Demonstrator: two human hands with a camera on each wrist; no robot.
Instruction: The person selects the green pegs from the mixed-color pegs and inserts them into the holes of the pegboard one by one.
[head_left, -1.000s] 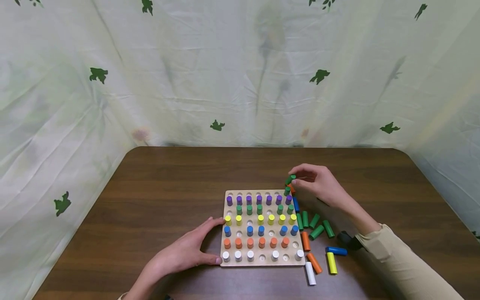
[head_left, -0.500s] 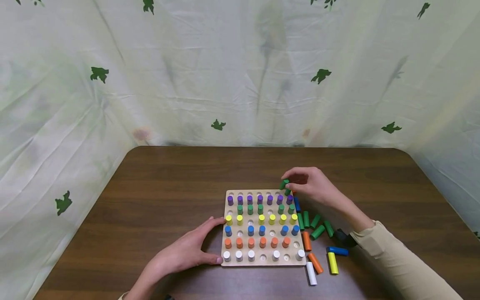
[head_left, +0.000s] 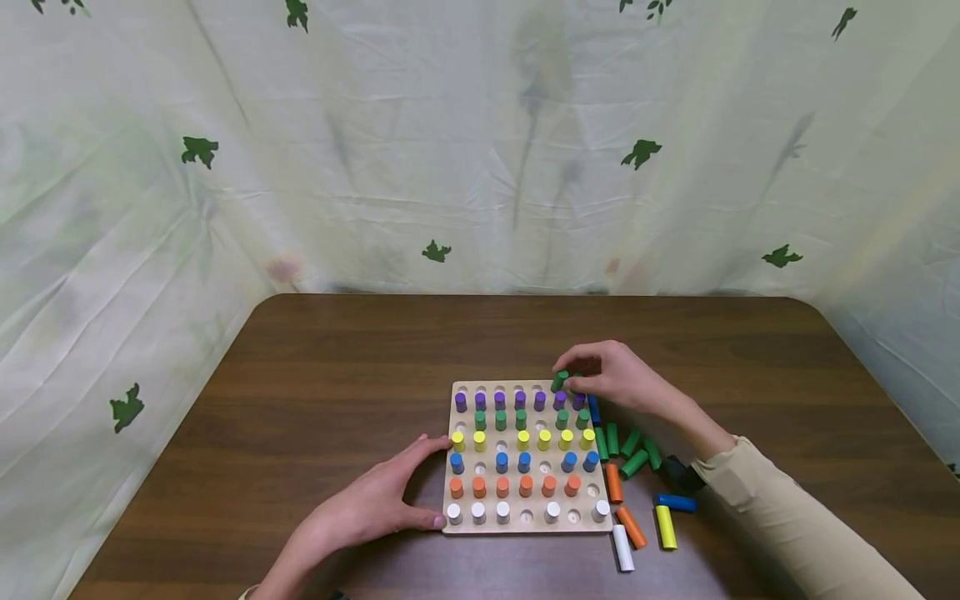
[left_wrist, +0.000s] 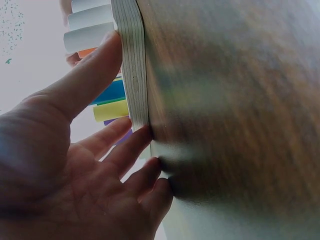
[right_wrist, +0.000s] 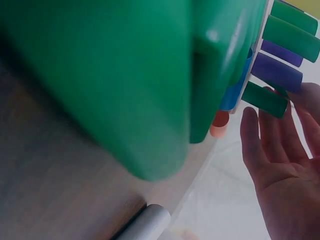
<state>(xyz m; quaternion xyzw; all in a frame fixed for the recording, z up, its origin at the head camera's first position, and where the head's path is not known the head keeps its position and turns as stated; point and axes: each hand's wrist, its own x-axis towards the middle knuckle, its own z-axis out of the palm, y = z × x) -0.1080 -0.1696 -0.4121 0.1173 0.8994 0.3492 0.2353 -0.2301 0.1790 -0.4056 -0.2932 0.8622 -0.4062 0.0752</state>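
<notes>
The thumb and fingertips of the right hand point(head_left: 617, 377) are clamped on a green peg point(head_left: 559, 381), held slightly tilted at the far edge of the pegboard point(head_left: 491, 528), near its right end. Whether the peg's lower end has entered a hole cannot be told. Just to its right, in the far right corner, stands a corner peg point(right_wrist: 264, 99), also green.

The left hand point(head_left: 371, 502) has thumb and fingers spread apart, gripping nothing; the thumb touches the near left corner and the fingers lie by the left edge, apparently steadying the board.

The step in hand looks like setting a green peg into the far row, where the holes to the left are unfilled. The next move seems to call for straightening the peg, lowering it and releasing it without knocking the purple pegs point(head_left: 520, 401) just in front.

Nearer rows of green, yellow, blue, orange and white pegs have scattered gaps. Right of the board lie loose green pegs point(head_left: 634, 463), two orange ones, a yellow peg point(head_left: 666, 528), a white peg point(head_left: 623, 547) and blue ones, all on the brown table point(head_left: 337, 358).
</notes>
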